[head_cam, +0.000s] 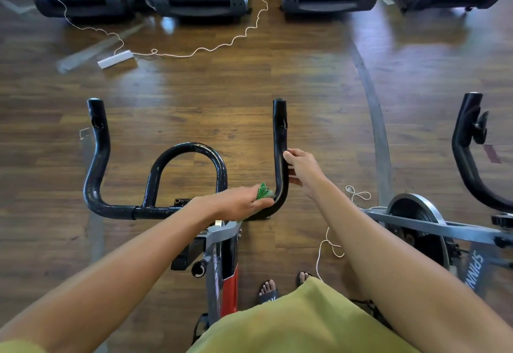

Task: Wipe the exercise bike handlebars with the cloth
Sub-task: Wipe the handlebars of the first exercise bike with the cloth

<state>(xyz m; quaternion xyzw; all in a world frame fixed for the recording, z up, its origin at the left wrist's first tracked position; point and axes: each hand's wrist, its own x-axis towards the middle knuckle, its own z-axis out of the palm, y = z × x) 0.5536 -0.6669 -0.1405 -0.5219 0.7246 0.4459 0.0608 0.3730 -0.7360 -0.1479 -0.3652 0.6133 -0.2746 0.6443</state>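
Looking down, my left hand [238,202] bunches the green cloth [263,192] in curled fingers and presses it into the lower bend of the right horn of the black handlebars [279,130]. My right hand [304,172] curls thumb and fingers round that horn just above. The cloth looks soft and light, best kept wadded in the palm, while the tube looks rigid, glossy and probably slick, best steadied on its straight part.
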